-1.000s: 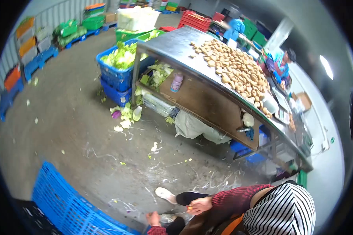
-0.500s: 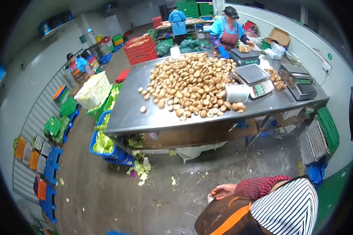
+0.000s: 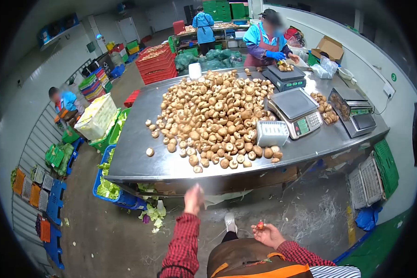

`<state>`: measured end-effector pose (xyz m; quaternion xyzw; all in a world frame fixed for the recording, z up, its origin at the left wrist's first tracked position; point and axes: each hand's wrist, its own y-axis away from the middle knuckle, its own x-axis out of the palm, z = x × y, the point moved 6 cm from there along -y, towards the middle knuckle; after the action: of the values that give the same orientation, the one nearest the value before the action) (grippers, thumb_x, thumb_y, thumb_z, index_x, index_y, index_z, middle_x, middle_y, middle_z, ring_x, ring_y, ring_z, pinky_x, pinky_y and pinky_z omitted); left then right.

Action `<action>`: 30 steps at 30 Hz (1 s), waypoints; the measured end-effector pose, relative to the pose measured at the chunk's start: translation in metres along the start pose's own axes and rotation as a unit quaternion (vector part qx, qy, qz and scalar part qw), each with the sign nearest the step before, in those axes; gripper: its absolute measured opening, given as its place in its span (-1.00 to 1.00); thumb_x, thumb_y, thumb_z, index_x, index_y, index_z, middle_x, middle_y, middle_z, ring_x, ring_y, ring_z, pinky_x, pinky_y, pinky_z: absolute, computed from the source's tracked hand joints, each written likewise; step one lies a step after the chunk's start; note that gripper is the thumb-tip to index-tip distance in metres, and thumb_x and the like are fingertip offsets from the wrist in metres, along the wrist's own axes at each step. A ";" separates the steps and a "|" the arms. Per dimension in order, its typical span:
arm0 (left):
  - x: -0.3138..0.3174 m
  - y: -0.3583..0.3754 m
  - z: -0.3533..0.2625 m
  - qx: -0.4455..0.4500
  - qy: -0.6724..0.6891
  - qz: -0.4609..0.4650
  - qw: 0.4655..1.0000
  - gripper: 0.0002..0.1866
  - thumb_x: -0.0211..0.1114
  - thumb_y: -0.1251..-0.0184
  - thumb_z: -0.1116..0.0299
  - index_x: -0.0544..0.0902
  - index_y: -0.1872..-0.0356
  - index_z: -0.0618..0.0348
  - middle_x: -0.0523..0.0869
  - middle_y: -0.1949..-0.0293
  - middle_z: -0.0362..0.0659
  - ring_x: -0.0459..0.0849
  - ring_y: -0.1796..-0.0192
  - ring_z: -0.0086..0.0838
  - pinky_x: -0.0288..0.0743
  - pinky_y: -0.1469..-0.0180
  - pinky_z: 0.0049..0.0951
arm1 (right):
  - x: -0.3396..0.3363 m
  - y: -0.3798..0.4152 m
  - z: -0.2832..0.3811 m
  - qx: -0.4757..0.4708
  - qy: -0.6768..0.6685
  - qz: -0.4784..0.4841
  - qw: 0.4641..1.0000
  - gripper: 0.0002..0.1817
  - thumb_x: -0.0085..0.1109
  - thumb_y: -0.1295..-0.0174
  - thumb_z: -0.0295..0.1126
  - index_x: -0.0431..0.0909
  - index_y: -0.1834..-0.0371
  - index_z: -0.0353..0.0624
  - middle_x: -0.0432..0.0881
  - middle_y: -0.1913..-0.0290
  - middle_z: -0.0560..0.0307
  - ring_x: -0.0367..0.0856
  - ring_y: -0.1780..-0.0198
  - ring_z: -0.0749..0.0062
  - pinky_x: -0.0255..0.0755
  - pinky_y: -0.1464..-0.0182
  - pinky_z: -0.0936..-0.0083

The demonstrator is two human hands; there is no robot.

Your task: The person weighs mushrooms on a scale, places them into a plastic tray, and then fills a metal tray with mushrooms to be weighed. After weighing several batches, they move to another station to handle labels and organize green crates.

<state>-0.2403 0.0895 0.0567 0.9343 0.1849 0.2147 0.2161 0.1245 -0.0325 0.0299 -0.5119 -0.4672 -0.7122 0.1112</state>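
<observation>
My left hand [image 3: 194, 199] reaches forward just short of the steel table's front edge; its fingers are blurred by motion. Near my apron, at the lower right, my right hand [image 3: 269, 235] is closed around a small red object [image 3: 260, 225]. A large heap of brown mushrooms [image 3: 217, 111] covers the middle of the steel table [image 3: 134, 157]. To the right of the heap lie a stack of white trays [image 3: 272, 133] and a digital scale [image 3: 296, 111].
Behind, a co-worker [image 3: 266, 41] in blue gloves handles mushrooms at another scale [image 3: 285, 78]. A third scale [image 3: 352, 109] is at the right. Blue crates of leaves [image 3: 107, 185] stand left of the table. Leaf scraps [image 3: 154, 214] litter the floor.
My left hand has come into view, stretched toward the table. My right hand has turned, still with the red object. The table appears nearer, and the co-worker's hands are now over the far scale.
</observation>
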 end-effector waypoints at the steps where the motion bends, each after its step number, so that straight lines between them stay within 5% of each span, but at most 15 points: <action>1: 0.023 -0.013 -0.041 0.049 0.011 -0.016 0.999 -0.81 0.15 -0.39 0.13 0.54 0.24 -0.01 0.60 0.32 -0.31 0.56 0.26 -0.55 0.46 0.20 -0.41 | 0.015 -0.001 0.008 -0.023 0.007 0.001 1.000 -0.62 0.14 -0.17 -0.34 0.47 0.01 -0.38 0.52 -0.11 -0.14 0.55 0.01 0.27 0.47 -0.06 0.32; 2: 0.046 -0.011 -0.082 0.063 0.021 -0.053 0.996 -0.72 0.16 -0.38 0.09 0.51 0.13 0.07 0.61 0.21 -0.26 0.56 0.19 -0.51 0.47 0.13 -0.36 | 0.018 -0.008 0.020 -0.023 0.006 -0.004 1.000 -0.62 0.14 -0.17 -0.34 0.47 0.01 -0.38 0.52 -0.11 -0.14 0.55 0.01 0.27 0.47 -0.06 0.32; 3: 0.047 -0.041 -0.102 0.102 0.035 -0.084 0.991 -0.33 0.26 -0.32 0.06 0.24 -0.25 0.31 0.61 0.18 -0.09 0.55 0.33 -0.47 0.50 0.31 -0.46 | 0.021 -0.017 0.030 -0.019 0.011 0.004 1.000 -0.61 0.12 -0.18 -0.34 0.46 -0.01 -0.39 0.51 -0.12 -0.14 0.55 0.00 0.27 0.47 -0.06 0.33; 4: 0.060 -0.048 -0.128 0.132 0.040 -0.078 0.987 -0.27 0.26 -0.32 0.10 0.13 -0.31 0.31 0.58 0.14 -0.05 0.55 0.27 -0.46 0.49 0.31 -0.45 | 0.032 -0.026 0.036 -0.015 0.014 0.015 1.000 -0.60 0.11 -0.19 -0.34 0.45 -0.02 -0.41 0.51 -0.12 -0.14 0.55 -0.01 0.28 0.47 -0.06 0.34; 7: 0.065 -0.070 -0.141 0.180 0.102 -0.142 0.968 -0.34 0.28 -0.31 0.24 0.16 -0.29 0.30 0.46 0.01 0.01 0.56 0.21 -0.43 0.46 0.32 -0.52 | 0.067 -0.040 0.073 -0.057 0.063 -0.012 0.996 -0.57 0.09 -0.20 -0.34 0.42 -0.06 -0.44 0.50 -0.13 -0.14 0.54 -0.04 0.28 0.47 -0.08 0.34; 14: 0.012 -0.087 -0.006 0.174 -0.091 -0.435 0.879 -0.46 0.32 -0.18 0.43 0.32 -0.14 0.38 0.31 -0.07 0.05 0.50 0.04 -0.31 0.44 0.02 -0.34 | 0.211 -0.061 0.149 -0.134 0.053 0.065 0.987 -0.50 0.17 -0.15 -0.30 0.40 -0.10 -0.40 0.45 -0.16 -0.16 0.51 -0.05 0.26 0.43 -0.11 0.31; 18: 0.038 -0.064 -0.007 0.140 -0.279 -0.429 0.847 -0.50 0.31 -0.08 0.47 0.38 -0.08 0.33 0.34 0.01 0.03 0.47 0.06 -0.29 0.42 -0.01 -0.32 | 0.294 -0.072 0.162 -0.123 0.072 0.175 0.974 -0.48 0.26 -0.03 -0.16 0.48 -0.02 -0.24 0.47 -0.09 -0.05 0.43 -0.05 0.29 0.30 -0.12 0.34; 20: 0.041 -0.069 -0.002 0.135 -0.208 -0.402 0.881 -0.52 0.32 -0.03 0.52 0.41 -0.03 0.32 0.35 0.01 0.07 0.53 0.11 -0.21 0.47 0.01 -0.29 | 0.337 -0.075 0.161 -0.074 0.083 0.272 0.956 -0.49 0.30 0.03 -0.11 0.53 0.04 -0.17 0.46 0.10 0.08 0.37 0.09 0.38 0.26 -0.01 0.42; 22: 0.037 -0.067 0.001 0.163 -0.275 -0.385 0.866 -0.53 0.34 -0.03 0.48 0.46 -0.03 0.29 0.46 0.07 0.07 0.55 0.10 -0.15 0.48 0.02 -0.32 | 0.372 -0.073 0.159 -0.032 0.102 0.288 0.952 -0.49 0.33 0.07 -0.09 0.54 0.07 -0.13 0.38 0.27 0.15 0.29 0.21 0.41 0.19 0.10 0.47; 24: 0.007 -0.081 0.031 0.142 -0.229 -0.356 0.895 -0.57 0.36 -0.06 0.42 0.50 0.02 0.29 0.58 0.17 0.04 0.59 0.11 -0.17 0.48 0.02 -0.36 | 0.409 -0.060 0.155 0.053 0.145 0.406 0.901 -0.51 0.33 0.07 -0.08 0.53 0.11 -0.13 0.36 0.30 0.14 0.27 0.23 0.40 0.15 0.12 0.46; 26: 0.023 -0.048 0.023 0.064 -0.024 -0.337 0.939 -0.67 0.31 -0.19 0.40 0.52 0.05 0.28 0.65 0.30 -0.09 0.63 0.36 -0.41 0.55 0.32 -0.45 | 0.442 -0.046 0.160 0.077 0.152 0.438 0.882 -0.48 0.38 0.11 -0.11 0.51 0.11 -0.16 0.38 0.29 0.11 0.29 0.19 0.35 0.16 0.12 0.43; 30: 0.000 0.002 0.096 -0.086 0.034 -0.355 0.930 -0.88 0.25 -0.28 0.34 0.55 0.26 0.12 0.57 0.47 -0.25 0.58 0.51 -0.52 0.45 0.56 -0.54 | 0.493 -0.001 0.153 0.160 0.204 0.525 0.810 -0.36 0.47 0.23 -0.19 0.45 0.09 -0.31 0.41 0.26 0.06 0.36 0.15 0.31 0.19 0.16 0.45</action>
<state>-0.1932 0.0565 -0.0204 0.7775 0.4927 0.1710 0.3514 -0.0024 0.2451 0.4457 -0.4968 -0.2011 -0.5483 0.6419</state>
